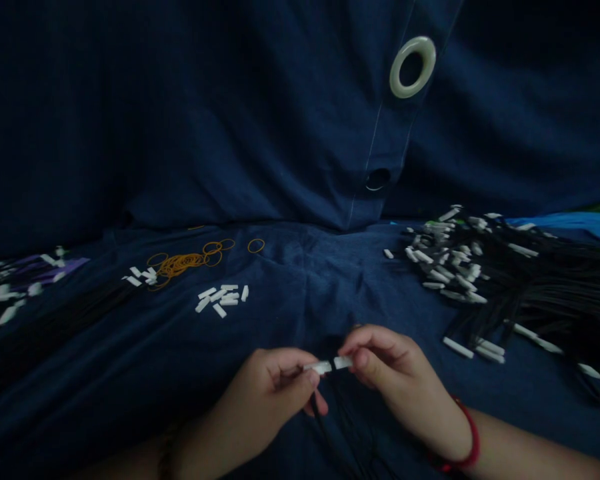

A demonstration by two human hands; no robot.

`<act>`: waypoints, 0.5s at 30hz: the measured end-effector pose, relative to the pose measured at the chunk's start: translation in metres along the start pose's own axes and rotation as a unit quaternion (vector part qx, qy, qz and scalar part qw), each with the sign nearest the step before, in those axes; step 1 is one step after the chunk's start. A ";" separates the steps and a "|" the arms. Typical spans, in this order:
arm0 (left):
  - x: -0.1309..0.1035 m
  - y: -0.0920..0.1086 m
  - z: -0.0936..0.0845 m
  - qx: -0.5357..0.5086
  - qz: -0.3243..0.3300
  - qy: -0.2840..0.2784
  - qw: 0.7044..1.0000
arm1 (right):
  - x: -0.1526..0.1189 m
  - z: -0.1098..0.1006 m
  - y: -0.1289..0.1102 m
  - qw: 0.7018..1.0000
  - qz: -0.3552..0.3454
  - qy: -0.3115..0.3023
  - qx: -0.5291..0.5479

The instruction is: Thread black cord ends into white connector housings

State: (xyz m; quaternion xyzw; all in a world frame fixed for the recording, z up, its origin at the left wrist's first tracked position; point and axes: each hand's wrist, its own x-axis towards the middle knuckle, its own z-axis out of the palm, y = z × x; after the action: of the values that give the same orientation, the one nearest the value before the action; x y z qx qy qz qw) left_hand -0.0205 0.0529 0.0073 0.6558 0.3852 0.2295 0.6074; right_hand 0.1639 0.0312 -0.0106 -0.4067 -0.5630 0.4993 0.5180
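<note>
Nearest, a dark band (166, 453) circles the left wrist and a red bracelet (473, 437) the right. The left hand (275, 390) pinches a small white tubular piece (320, 367) between thumb and forefinger, the other fingers curled loosely beneath. The right hand (397, 377), its thumb and fingertips also brought together, grips a short white end piece (343, 362). The two pieces lie nearly end to end, with something dark between them, just above the blue cloth. Thin black cords (317, 417) hang below the hands, smooth and slack, blurring into shadow.

Beyond the left hand, a loose pile of white pieces (224, 297), short and stick-like, lies on softly creased dark blue cloth (300, 293). To the right spreads a thick tangle of black cords with white tips (570, 280); to the left runs a straighter dark bundle (55, 327), white pieces near its far end and a purple patch (75, 265) behind. Tan rubber bands (183, 263) form a thin-looped heap.

At the right edge shows bright blue material (580, 223). Farthest, a navy curtain (255, 120) hangs in folds, with a glossy pale ring grommet (396, 73) and a dark round eyelet (379, 179) below
</note>
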 end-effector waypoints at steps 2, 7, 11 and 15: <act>0.001 0.000 -0.001 -0.009 0.000 -0.011 1.000 | -0.001 0.001 -0.002 0.998 -0.034 -0.033 -0.042; 0.001 0.001 -0.003 -0.011 0.013 -0.038 0.999 | -0.003 0.003 -0.004 0.997 -0.025 -0.052 -0.046; -0.001 0.002 -0.002 0.004 0.014 -0.051 0.999 | -0.004 0.003 -0.001 0.998 -0.037 -0.032 -0.046; 0.000 -0.001 -0.003 -0.001 0.018 -0.062 0.998 | -0.004 0.002 0.001 0.995 -0.027 -0.040 -0.082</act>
State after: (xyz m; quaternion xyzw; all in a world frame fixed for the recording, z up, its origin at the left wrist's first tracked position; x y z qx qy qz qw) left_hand -0.0230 0.0542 0.0071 0.6751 0.3341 0.1998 0.6267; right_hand 0.1622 0.0272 -0.0123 -0.4123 -0.6332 0.4532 0.4729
